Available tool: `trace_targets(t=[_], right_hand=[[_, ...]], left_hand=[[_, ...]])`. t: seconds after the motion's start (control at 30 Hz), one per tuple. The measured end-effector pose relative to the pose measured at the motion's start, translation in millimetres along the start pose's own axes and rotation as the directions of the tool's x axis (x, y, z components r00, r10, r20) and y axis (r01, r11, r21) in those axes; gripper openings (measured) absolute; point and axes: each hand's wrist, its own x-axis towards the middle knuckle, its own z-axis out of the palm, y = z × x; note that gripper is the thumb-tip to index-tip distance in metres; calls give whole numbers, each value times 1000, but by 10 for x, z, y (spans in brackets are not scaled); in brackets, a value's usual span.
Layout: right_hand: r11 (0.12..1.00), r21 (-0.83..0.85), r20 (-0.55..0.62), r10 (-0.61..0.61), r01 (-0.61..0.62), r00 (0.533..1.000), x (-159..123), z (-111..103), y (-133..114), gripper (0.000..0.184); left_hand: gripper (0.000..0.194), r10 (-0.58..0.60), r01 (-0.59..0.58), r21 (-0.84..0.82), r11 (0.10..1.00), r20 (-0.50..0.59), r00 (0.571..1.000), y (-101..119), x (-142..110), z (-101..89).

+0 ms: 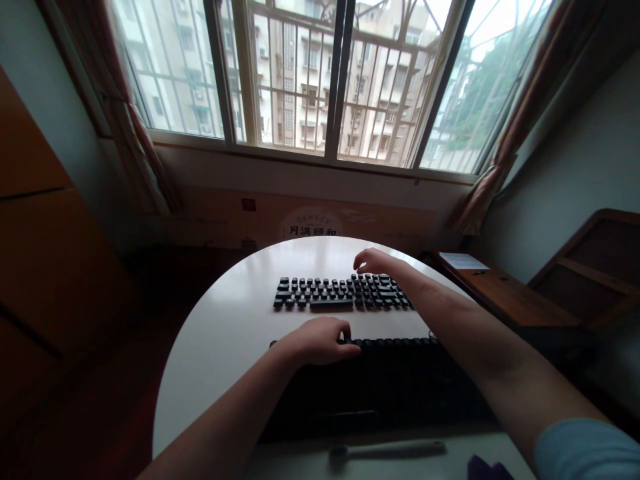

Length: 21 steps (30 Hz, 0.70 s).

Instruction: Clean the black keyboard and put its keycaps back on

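Observation:
Loose black keycaps (330,293) lie in rows on the white round table (215,353), set out like a keyboard. My right hand (373,260) reaches over the back row, fingers bent down and pinched at a small black keycap. Its forearm covers the right end of the rows. Closer to me is a dark keyboard (395,343), its far edge lined with black keys. My left hand (323,340) grips it left of the middle, thumb on the near side and fingers curled over the top. Shadow hides most of the keyboard's near part.
A thin grey-handled brush (390,450) lies near the front edge, with a purple object (485,468) to its right. At the right stand a wooden side table (505,293) bearing a paper sheet (463,261) and a wooden chair (590,267). A barred window is ahead.

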Motion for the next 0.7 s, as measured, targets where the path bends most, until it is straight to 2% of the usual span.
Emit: trace_targets(t=[0.17,0.4,0.57,0.7], right_hand=[[1000,13,78,10,-11,997,76,68,-17,27],[998,36,95,53,-56,994,154,167,-43,30],[998,28,12,64,-65,998,143,206,-146,31],[998,42,-145,48,-42,988,72,139,-308,26]], left_hand=[[42,-10,10,-3,1000,-17,1000,-17,3,24],[49,3,-3,-1,1000,-55,998,9,-8,37],[49,14,-13,20,1000,-56,998,10,-3,30],[49,54,-53,16,998,-63,997,-38,1,24]])
